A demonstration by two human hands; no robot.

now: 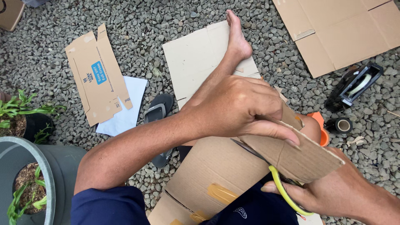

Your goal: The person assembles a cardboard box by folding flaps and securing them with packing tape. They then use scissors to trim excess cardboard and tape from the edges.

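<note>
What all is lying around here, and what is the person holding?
cardboard piece: one, brown, held in left hand
scissors: one pair, yellow handles, in right hand, blades at the cardboard piece
cardboard sheets: several, brown, flat on gravel and over the lap
flat carton: one, brown with blue label, left on gravel
white sheet: one, under the carton
sandals: two, grey, centre
tape dispenser: one, black, right
tape roll: one, black, right
plant pots: two, left edge
foot: one, bare, top
left hand: one
right hand: one
</note>
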